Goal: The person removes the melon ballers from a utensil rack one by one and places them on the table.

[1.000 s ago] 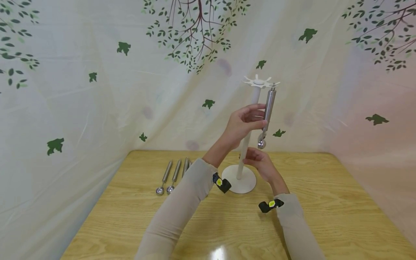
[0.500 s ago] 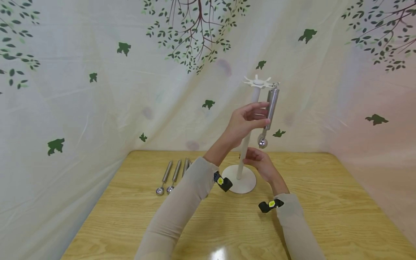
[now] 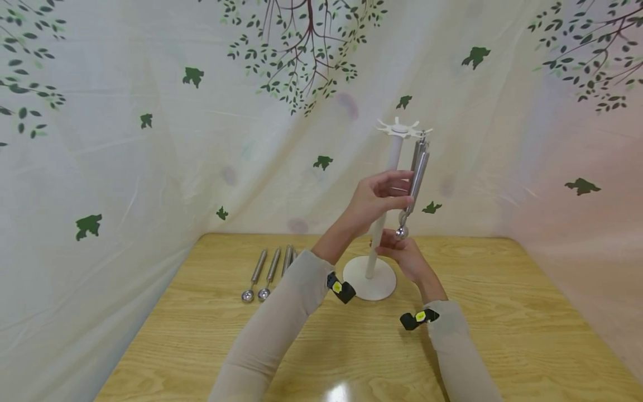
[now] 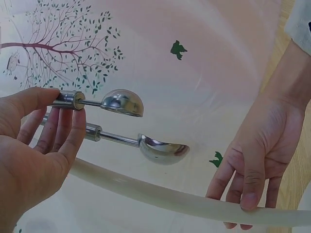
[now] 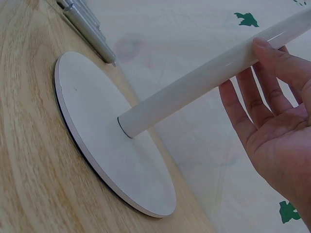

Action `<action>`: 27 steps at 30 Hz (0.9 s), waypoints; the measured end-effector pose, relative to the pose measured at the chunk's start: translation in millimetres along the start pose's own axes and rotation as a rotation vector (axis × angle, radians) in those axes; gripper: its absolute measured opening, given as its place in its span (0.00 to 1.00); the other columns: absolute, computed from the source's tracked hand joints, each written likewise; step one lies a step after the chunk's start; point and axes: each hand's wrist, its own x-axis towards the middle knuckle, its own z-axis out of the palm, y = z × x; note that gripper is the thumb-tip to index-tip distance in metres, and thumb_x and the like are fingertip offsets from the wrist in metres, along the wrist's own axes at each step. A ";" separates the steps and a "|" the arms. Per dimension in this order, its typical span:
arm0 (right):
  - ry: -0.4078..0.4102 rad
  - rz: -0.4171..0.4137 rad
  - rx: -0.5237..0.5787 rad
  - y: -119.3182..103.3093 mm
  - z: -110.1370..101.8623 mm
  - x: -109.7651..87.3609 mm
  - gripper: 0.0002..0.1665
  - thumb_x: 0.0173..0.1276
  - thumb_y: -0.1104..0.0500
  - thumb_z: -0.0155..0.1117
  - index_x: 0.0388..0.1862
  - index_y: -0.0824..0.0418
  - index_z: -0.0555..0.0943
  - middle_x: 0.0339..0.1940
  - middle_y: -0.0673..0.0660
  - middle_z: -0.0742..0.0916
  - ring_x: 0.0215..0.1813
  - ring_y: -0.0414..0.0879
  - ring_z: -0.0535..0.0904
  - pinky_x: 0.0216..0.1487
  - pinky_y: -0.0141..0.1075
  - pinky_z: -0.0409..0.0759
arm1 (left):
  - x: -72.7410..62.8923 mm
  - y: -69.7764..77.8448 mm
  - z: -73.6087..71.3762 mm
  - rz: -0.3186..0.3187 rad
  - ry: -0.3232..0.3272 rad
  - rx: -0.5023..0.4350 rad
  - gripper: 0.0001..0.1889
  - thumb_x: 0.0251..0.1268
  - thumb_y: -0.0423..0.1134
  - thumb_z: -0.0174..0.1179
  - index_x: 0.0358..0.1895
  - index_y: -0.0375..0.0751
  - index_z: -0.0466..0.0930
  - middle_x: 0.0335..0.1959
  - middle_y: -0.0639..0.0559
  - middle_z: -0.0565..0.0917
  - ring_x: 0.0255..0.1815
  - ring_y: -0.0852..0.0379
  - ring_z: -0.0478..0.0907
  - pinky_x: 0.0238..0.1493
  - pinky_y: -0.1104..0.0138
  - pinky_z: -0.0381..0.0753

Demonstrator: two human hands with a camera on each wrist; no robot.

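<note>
High at the right of the stand, my left hand point(image 3: 374, 204) pinches the handle of a metal scoop point(image 4: 122, 103) with a round bowl, thumb against fingers. The handle stands nearly upright in the head view, its upper end just below the rack's arms, bowl downward. Right behind it a second metal scoop point(image 4: 163, 149) hangs at the white spoked rack top point(image 3: 399, 129). Lower down, my right hand point(image 3: 404, 259) holds the white pole point(image 5: 194, 87) between thumb and fingers, above the round white base point(image 5: 107, 131).
Several similar metal scoops point(image 3: 258, 268) lie side by side on the wooden table point(image 3: 477, 335), left of the stand, partly hidden by the left sleeve point(image 3: 281, 318). A pale curtain point(image 3: 150, 167) printed with trees and leaves hangs behind the table.
The held scoop shifted slightly right, then my left hand lowered it, so its handle end now sits lower beside the rack. The right hand stays on the pole.
</note>
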 end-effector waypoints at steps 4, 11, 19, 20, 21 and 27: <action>-0.020 -0.026 -0.018 -0.1 -0.2 -1.1 0.19 0.72 0.70 0.63 0.61 0.65 0.81 0.51 0.50 0.88 0.56 0.41 0.83 0.58 0.33 0.85 | -7.2 -7.0 -4.4 0.001 -0.030 -0.005 0.25 0.67 0.25 0.64 0.67 0.35 0.76 0.56 0.32 0.83 0.52 0.52 0.86 0.58 0.65 0.86; -0.026 -0.048 0.004 1.7 -2.7 -3.3 0.19 0.73 0.69 0.61 0.58 0.53 0.83 0.45 0.43 0.88 0.53 0.37 0.83 0.56 0.31 0.84 | -21.4 -19.4 -16.6 -0.011 -0.057 0.036 0.25 0.67 0.26 0.65 0.67 0.36 0.76 0.56 0.34 0.84 0.49 0.59 0.84 0.57 0.67 0.85; -0.031 -0.055 0.023 1.5 -1.7 -3.0 0.19 0.73 0.72 0.60 0.61 0.64 0.80 0.44 0.46 0.90 0.49 0.39 0.86 0.55 0.32 0.86 | -37.8 -30.8 -30.0 -0.042 -0.064 0.047 0.25 0.65 0.26 0.65 0.66 0.35 0.77 0.56 0.34 0.84 0.48 0.60 0.84 0.57 0.65 0.85; -0.029 -0.051 0.014 1.1 -1.2 -2.9 0.19 0.73 0.71 0.61 0.61 0.63 0.80 0.45 0.46 0.89 0.49 0.39 0.86 0.55 0.32 0.86 | -39.7 -32.3 -31.8 -0.047 -0.062 0.054 0.25 0.66 0.26 0.65 0.66 0.36 0.78 0.56 0.34 0.84 0.48 0.60 0.84 0.57 0.65 0.86; -0.028 -0.046 0.011 0.7 -0.8 -2.8 0.20 0.73 0.71 0.61 0.61 0.60 0.80 0.46 0.45 0.89 0.50 0.39 0.85 0.56 0.32 0.86 | -41.9 -33.5 -33.9 -0.054 -0.060 0.060 0.25 0.66 0.26 0.65 0.66 0.36 0.78 0.56 0.35 0.84 0.48 0.60 0.84 0.57 0.65 0.86; -0.030 -0.040 0.001 0.8 0.4 -0.2 0.24 0.73 0.70 0.62 0.64 0.54 0.81 0.52 0.44 0.89 0.55 0.39 0.84 0.58 0.33 0.85 | -55.8 -43.9 -50.1 -0.119 -0.043 0.057 0.24 0.66 0.28 0.66 0.65 0.38 0.78 0.56 0.37 0.85 0.51 0.56 0.84 0.57 0.62 0.86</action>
